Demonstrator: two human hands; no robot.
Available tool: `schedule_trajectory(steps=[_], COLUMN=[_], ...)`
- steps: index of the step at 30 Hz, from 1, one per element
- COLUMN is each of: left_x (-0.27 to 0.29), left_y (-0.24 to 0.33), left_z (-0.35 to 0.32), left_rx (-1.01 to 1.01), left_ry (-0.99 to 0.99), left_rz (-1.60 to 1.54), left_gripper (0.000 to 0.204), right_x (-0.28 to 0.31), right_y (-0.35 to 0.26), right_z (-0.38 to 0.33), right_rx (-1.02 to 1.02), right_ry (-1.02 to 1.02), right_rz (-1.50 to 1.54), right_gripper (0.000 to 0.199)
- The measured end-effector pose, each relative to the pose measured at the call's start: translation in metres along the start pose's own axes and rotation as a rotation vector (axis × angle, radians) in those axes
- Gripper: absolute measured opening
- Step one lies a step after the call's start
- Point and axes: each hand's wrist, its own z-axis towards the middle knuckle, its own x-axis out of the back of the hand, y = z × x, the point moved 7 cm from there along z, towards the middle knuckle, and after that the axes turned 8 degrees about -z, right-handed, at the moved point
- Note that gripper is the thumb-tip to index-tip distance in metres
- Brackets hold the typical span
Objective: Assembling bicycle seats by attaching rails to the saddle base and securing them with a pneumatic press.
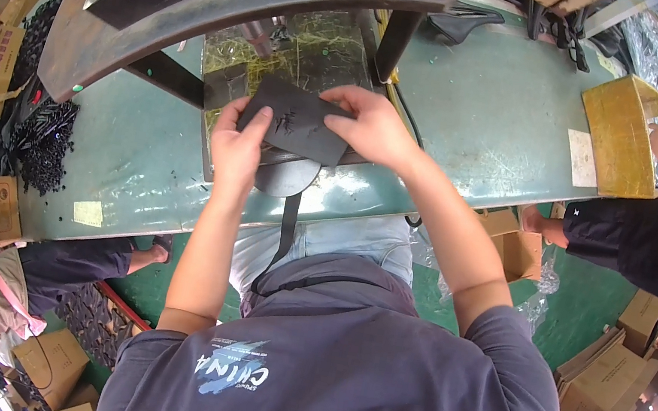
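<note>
A flat black sheet (304,106) with dark marks near its middle is held up between my two hands, tilted, at the front of the machine. My left hand (242,132) pinches its left edge, thumb on top. At the right edge, my right hand (370,128) grips it between thumb and fingers. The sheet covers part of the machine's bed (302,51), where yellowish scraps lie under a metal shaft (258,39). Below the sheet a grey rounded plate (290,179) shows at the table's edge, with a black strap (289,221) hanging from it.
The machine's curved metal frame (266,8) arches over the green table (486,101). Loose small black parts (47,145) are heaped at left. A black bicycle saddle (464,23) lies behind, a yellow bin (615,136) at right. Co-workers stand on both sides; cartons (616,389) stand on the floor.
</note>
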Motion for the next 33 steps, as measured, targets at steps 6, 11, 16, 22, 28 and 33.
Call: schedule_trajectory(steps=[6,11,16,22,28,33], left_x=[-0.007,-0.009,-0.027,-0.038,-0.045,-0.045], left_y=[0.007,0.007,0.015,0.035,0.011,0.007], left_z=[0.052,0.101,0.116,0.1,0.11,0.113], left_rx=[-0.07,-0.18,-0.22,-0.985,-0.968,-0.908], left_ry=[-0.007,0.055,0.072,0.062,-0.155,-0.138], left_rz=[0.198,0.212,0.4,1.165,1.115,1.118], left_gripper=[0.034,0.039,0.043,0.039,0.027,0.031], right_x=[0.027,-0.001,-0.024,-0.035,-0.035,-0.034], right_y=[0.001,-0.015,-0.001,0.003,-0.002,0.0], right_z=[0.066,0.057,0.071,0.098,0.111,0.112], right_rx=[0.278,0.45,0.538,0.509,0.495,0.457], right_ry=[0.467,0.61,0.494,0.449,0.457,0.422], right_rz=[-0.241,-0.537,-0.771,-0.865,-0.847,-0.855], right_gripper=[0.042,0.046,0.048,0.054,0.057,0.058])
